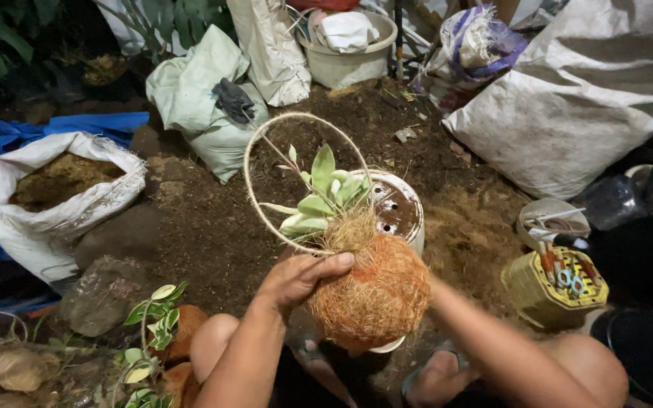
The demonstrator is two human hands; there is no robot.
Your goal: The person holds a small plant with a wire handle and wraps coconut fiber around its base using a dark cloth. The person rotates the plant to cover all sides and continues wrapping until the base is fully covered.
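Left hand [301, 276] clamped on coir ball [376, 291]; right hand hidden behind it, grip unclear; white pot [402, 208] beyond.

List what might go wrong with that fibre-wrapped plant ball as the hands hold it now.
The coconut-fibre ball is held above the white pot, with only the left hand visibly gripping; the right hand is hidden behind it. It may slip and crush leaves. Loose fibres could shed. The wire hoop might bend or snag nearby sacks.

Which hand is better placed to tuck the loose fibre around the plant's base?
Left hand, probably: its fingers already rest atop the coir ball beside the plant. The right hand is hidden behind the ball.
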